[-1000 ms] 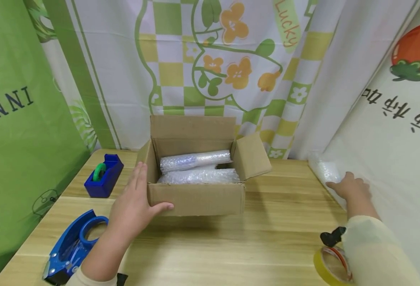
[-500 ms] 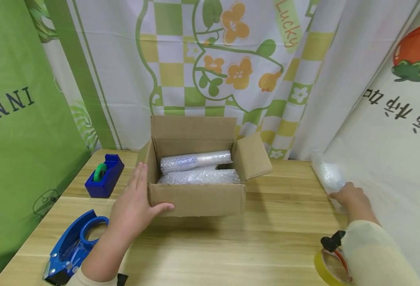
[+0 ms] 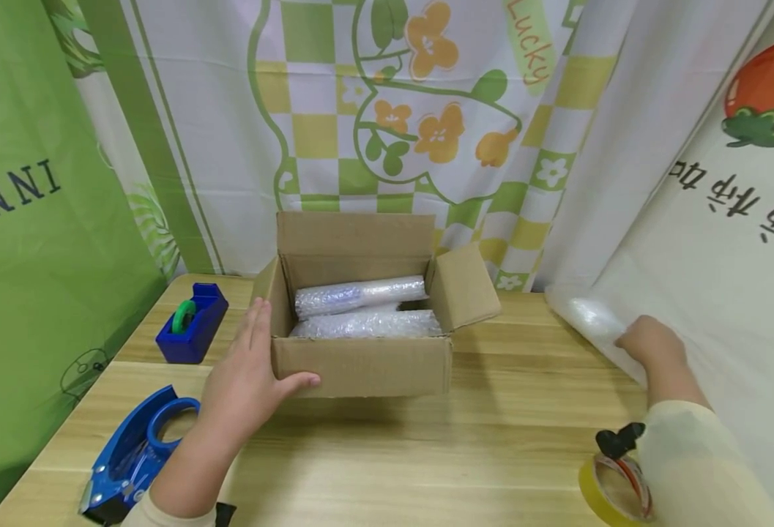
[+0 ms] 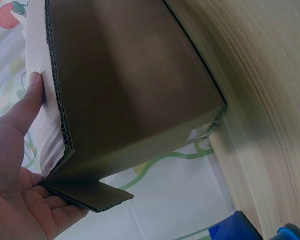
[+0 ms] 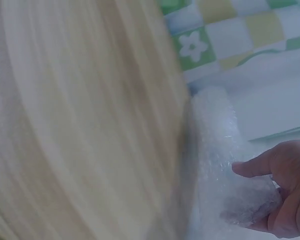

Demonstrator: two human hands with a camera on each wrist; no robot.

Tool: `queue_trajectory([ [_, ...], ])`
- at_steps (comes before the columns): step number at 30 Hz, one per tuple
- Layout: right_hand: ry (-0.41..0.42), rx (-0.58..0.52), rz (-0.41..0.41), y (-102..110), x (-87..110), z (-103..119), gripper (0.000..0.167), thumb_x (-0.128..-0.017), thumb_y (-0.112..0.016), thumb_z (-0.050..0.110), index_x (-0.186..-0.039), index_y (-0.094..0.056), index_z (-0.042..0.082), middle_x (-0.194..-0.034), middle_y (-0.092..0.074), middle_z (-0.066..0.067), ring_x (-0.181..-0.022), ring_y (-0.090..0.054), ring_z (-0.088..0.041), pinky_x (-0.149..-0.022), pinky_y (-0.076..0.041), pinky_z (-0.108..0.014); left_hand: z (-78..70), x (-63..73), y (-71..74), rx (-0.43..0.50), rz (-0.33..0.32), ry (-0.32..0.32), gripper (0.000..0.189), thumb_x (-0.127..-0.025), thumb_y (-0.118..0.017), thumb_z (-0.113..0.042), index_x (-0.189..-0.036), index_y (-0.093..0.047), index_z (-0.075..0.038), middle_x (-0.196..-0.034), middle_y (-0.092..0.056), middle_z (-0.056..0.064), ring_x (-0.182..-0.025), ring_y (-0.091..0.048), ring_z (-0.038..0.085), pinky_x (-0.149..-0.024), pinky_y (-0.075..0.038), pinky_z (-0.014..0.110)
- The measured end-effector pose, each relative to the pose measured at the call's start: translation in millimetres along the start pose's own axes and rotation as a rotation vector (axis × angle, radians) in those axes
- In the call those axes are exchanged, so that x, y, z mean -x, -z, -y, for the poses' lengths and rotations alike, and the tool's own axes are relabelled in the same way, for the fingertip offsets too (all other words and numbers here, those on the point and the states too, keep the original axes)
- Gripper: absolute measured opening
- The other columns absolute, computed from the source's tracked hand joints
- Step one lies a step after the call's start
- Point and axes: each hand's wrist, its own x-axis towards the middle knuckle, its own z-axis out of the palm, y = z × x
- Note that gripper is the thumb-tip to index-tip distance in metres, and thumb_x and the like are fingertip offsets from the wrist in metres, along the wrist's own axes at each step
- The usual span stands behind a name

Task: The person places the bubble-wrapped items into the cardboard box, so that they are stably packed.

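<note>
A cardboard box stands on the table with its top flaps spread. Inside lie bubble-wrapped rolls, side by side. My left hand rests on the box's front left corner. In the left wrist view, its thumb lies along the front flap and its loosely extended fingers touch the side flap. At the table's right edge, my right hand holds a clear bubble-wrapped bundle, its thumb on top and fingers underneath. What the bundle contains cannot be made out.
A blue tape dispenser with green tape stands at the back left. Nearer, a blue packing-tape gun lies partly behind my left forearm. A yellow tape roll sits by my right sleeve. Curtains hang behind the table.
My right hand has shifted slightly at the right edge, and the bubble-wrapped bundle has moved and turned with it. The left hand and the box have stayed in place.
</note>
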Motion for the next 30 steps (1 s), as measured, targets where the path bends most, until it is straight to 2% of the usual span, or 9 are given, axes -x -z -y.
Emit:
queue_trajectory([
  [5,0.039,-0.041,-0.013,12.5,6.4,15.3,0.047,-0.09,-0.062,0.03,-0.105,-0.049,-0.013,-0.104,-0.056,-0.034,-0.093,-0.055,-0.05,-0.076,-0.047,-0.058,0.1,-0.4,0.0,0.002,0.004,0.004,0.129,-0.071,-0.074,-0.068,-0.158,-0.004,-0.004,-0.164,-0.008,0.018,-0.147,-0.022,0.042,-0.107,-0.036,0.063],
  [12,0.105,-0.051,-0.075,30.1,15.8,35.3,0.038,-0.091,-0.062,0.029,-0.097,-0.047,-0.005,-0.085,-0.054,-0.018,-0.079,-0.052,-0.035,-0.066,-0.044,-0.045,-0.2,-0.5,0.6,0.001,0.006,0.001,0.129,-0.071,-0.074,-0.068,-0.158,-0.004,-0.003,-0.164,-0.009,0.019,-0.147,-0.021,0.042,-0.109,-0.034,0.063],
  [21,0.182,-0.135,-0.169,61.6,42.0,76.9,0.046,-0.097,-0.059,0.037,-0.11,-0.048,-0.005,-0.103,-0.054,-0.026,-0.09,-0.052,-0.039,-0.065,-0.044,-0.043,0.1,0.3,0.8,-0.001,0.0,-0.005,0.129,-0.071,-0.075,-0.067,-0.158,-0.004,-0.003,-0.164,-0.01,0.02,-0.146,-0.022,0.043,-0.109,-0.034,0.063],
  [26,0.229,-0.199,-0.202,77.9,58.2,103.7,0.05,-0.097,-0.058,0.044,-0.114,-0.049,-0.002,-0.108,-0.053,-0.025,-0.092,-0.049,-0.036,-0.063,-0.041,-0.035,0.2,-0.4,0.0,-0.003,0.006,-0.003,0.129,-0.071,-0.074,-0.068,-0.158,-0.003,-0.004,-0.164,-0.009,0.019,-0.147,-0.022,0.043,-0.11,-0.033,0.063],
  [30,0.274,-0.239,-0.226,91.4,69.6,129.0,0.054,-0.095,-0.06,0.045,-0.118,-0.051,-0.003,-0.116,-0.055,-0.026,-0.098,-0.05,-0.034,-0.067,-0.041,-0.036,0.0,-0.3,0.1,-0.001,0.007,-0.002,0.129,-0.071,-0.074,-0.069,-0.158,-0.003,-0.004,-0.164,-0.009,0.019,-0.147,-0.021,0.043,-0.11,-0.032,0.063],
])
